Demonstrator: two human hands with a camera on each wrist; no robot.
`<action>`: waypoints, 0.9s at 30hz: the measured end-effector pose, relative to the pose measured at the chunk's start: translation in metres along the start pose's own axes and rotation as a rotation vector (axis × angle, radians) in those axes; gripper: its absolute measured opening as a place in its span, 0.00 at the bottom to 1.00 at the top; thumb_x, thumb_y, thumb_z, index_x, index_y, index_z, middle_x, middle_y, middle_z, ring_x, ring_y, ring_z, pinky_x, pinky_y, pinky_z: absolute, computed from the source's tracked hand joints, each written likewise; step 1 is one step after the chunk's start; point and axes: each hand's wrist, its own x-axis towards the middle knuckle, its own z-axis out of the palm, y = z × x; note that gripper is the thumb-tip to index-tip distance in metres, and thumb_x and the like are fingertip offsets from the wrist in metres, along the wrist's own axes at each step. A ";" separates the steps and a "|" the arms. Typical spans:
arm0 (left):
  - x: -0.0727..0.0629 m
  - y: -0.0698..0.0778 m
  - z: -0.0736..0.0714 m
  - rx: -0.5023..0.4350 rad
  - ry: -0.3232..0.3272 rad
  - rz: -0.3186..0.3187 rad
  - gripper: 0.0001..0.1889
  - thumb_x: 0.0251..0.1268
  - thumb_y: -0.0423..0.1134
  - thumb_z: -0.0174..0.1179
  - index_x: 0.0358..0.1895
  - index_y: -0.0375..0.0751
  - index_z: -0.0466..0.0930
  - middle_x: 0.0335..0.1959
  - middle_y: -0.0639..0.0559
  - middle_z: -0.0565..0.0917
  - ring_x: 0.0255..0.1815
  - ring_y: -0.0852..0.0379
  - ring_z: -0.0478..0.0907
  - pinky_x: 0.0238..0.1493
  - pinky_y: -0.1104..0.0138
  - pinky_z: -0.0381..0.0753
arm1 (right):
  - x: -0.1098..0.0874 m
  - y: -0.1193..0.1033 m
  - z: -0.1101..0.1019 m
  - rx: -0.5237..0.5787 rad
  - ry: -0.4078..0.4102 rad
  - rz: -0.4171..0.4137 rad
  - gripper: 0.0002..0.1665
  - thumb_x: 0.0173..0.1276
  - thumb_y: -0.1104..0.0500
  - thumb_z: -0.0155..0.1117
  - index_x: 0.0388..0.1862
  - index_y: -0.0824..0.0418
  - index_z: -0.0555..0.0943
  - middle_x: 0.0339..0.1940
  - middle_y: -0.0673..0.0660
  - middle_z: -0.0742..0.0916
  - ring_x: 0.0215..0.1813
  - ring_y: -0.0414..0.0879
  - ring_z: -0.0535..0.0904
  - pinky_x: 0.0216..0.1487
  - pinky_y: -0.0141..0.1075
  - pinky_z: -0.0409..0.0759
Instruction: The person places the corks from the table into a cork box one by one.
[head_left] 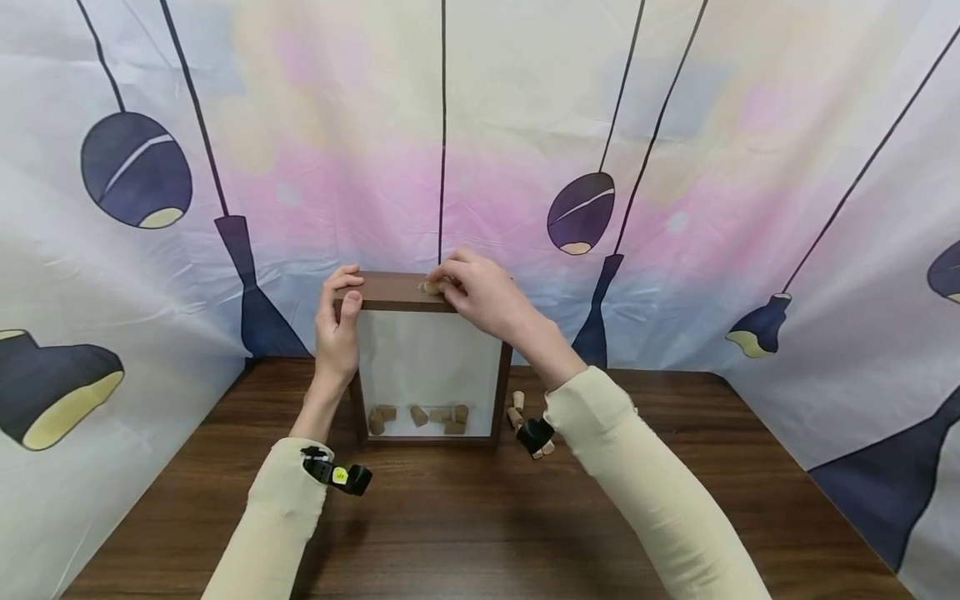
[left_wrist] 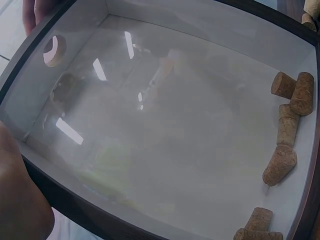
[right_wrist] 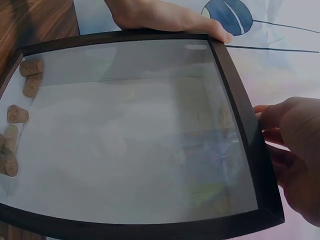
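Note:
A shadow-box frame (head_left: pixel 504 392), brown with a clear front, stands upright on the table. Several corks (head_left: pixel 418 415) lie along its bottom inside. My left hand (head_left: pixel 341 329) grips the upper left corner, thumb in front and fingers over the top. At the top edge, my right hand (head_left: pixel 480 292) has curled fingers and appears to pinch a small tan cork (head_left: pixel 432 287) beside the round hole; the fingers hide most of it. The left wrist view shows the hole (left_wrist: pixel 54 51) in the top wall, with corks (left_wrist: pixel 287 125) at the far end.
More loose corks (head_left: pixel 517 402) lie on the wooden table (head_left: pixel 450 517) just right of the frame, partly behind my right wrist camera (head_left: pixel 535 435). A cloth backdrop (head_left: pixel 337 167) printed with hanging lamps rises behind the table and at both sides.

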 end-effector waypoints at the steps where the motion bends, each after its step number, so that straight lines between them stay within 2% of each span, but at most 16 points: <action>1: 0.000 0.000 0.000 0.000 -0.002 0.001 0.22 0.78 0.42 0.45 0.57 0.20 0.66 0.70 0.30 0.65 0.75 0.43 0.59 0.65 0.65 0.61 | 0.000 0.000 0.001 -0.008 0.002 -0.001 0.12 0.74 0.64 0.57 0.49 0.59 0.86 0.48 0.54 0.85 0.50 0.46 0.81 0.52 0.37 0.77; 5: 0.000 0.000 0.000 0.001 0.000 -0.001 0.22 0.79 0.42 0.44 0.57 0.20 0.66 0.70 0.31 0.65 0.75 0.43 0.59 0.65 0.65 0.61 | 0.000 -0.001 0.003 -0.003 0.027 -0.002 0.12 0.73 0.65 0.57 0.49 0.59 0.86 0.48 0.54 0.85 0.49 0.46 0.81 0.51 0.38 0.77; 9: 0.000 0.001 0.000 0.003 0.012 0.000 0.21 0.79 0.42 0.44 0.57 0.21 0.67 0.70 0.31 0.66 0.75 0.44 0.59 0.64 0.67 0.62 | -0.003 0.002 0.002 0.057 0.062 -0.002 0.13 0.72 0.67 0.57 0.49 0.60 0.85 0.49 0.55 0.84 0.49 0.47 0.81 0.52 0.36 0.78; 13: 0.000 0.003 0.001 -0.003 0.012 0.008 0.21 0.79 0.42 0.45 0.57 0.22 0.67 0.69 0.30 0.66 0.75 0.44 0.60 0.63 0.68 0.62 | -0.011 0.008 -0.001 0.137 0.107 0.006 0.12 0.71 0.67 0.59 0.48 0.62 0.85 0.46 0.56 0.84 0.50 0.49 0.82 0.54 0.35 0.80; 16: 0.000 0.002 0.001 -0.009 0.010 0.010 0.22 0.79 0.42 0.45 0.56 0.20 0.67 0.69 0.29 0.65 0.75 0.44 0.60 0.64 0.68 0.62 | -0.019 0.016 -0.004 0.143 0.164 0.016 0.11 0.70 0.66 0.59 0.46 0.62 0.86 0.45 0.56 0.84 0.50 0.50 0.81 0.55 0.38 0.80; 20: 0.002 -0.008 0.000 -0.008 0.010 0.006 0.23 0.79 0.43 0.45 0.57 0.20 0.67 0.70 0.29 0.65 0.75 0.44 0.59 0.65 0.67 0.61 | -0.033 0.027 -0.008 0.143 0.260 0.048 0.11 0.70 0.65 0.59 0.45 0.61 0.86 0.46 0.56 0.85 0.50 0.51 0.78 0.54 0.43 0.77; 27: 0.003 -0.036 -0.003 0.006 0.025 -0.005 0.22 0.79 0.46 0.46 0.58 0.28 0.69 0.71 0.41 0.68 0.76 0.50 0.59 0.66 0.66 0.61 | -0.060 0.046 -0.012 0.188 0.372 0.115 0.10 0.71 0.63 0.60 0.44 0.60 0.87 0.43 0.55 0.85 0.46 0.48 0.79 0.45 0.46 0.78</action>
